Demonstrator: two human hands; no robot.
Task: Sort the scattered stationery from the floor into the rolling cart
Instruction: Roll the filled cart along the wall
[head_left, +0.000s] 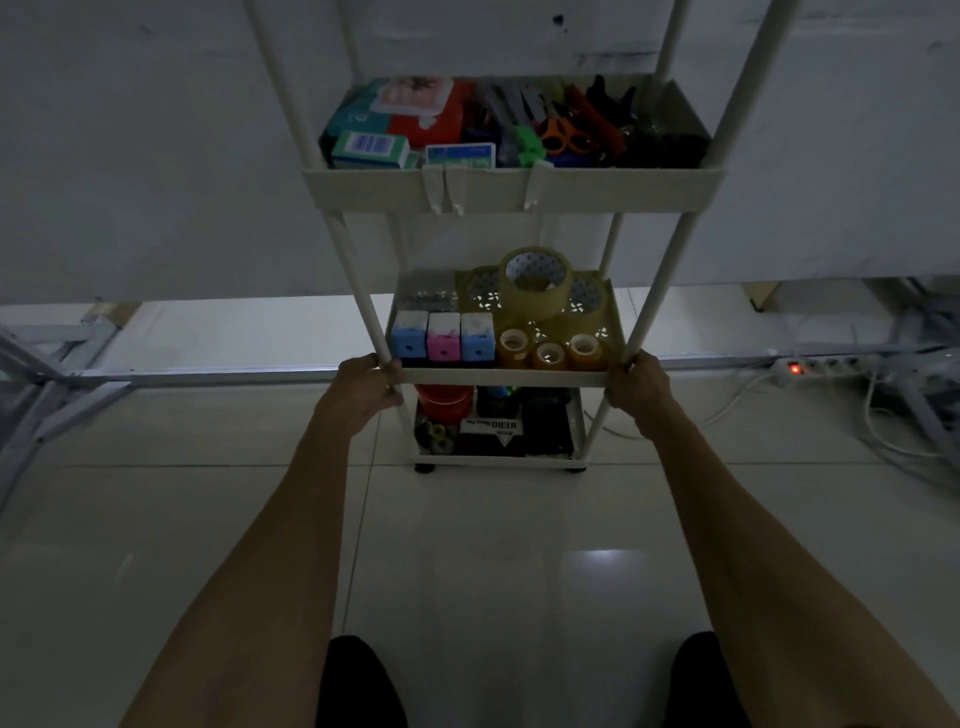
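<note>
While the white three-tier rolling cart stands loaded, we grip its front uprights, left hand and right hand clamped at middle-shelf height. Judged purpose: steering; no stationery remains on the visible pale tiled floor.

A white rolling cart is seen standing on a pale tiled floor. In its upper tray, small boxes are piled at the left, and orange-handled scissors are laid among dark tools at the right. On the middle shelf, three small blocks, blue, pink and blue, are lined up at the front left. Three small tape rolls are set just beside them, and a large tape roll is stacked on others behind. On the bottom shelf, a red tub and a black box are kept. A power strip is laid on the floor at the right.
</note>
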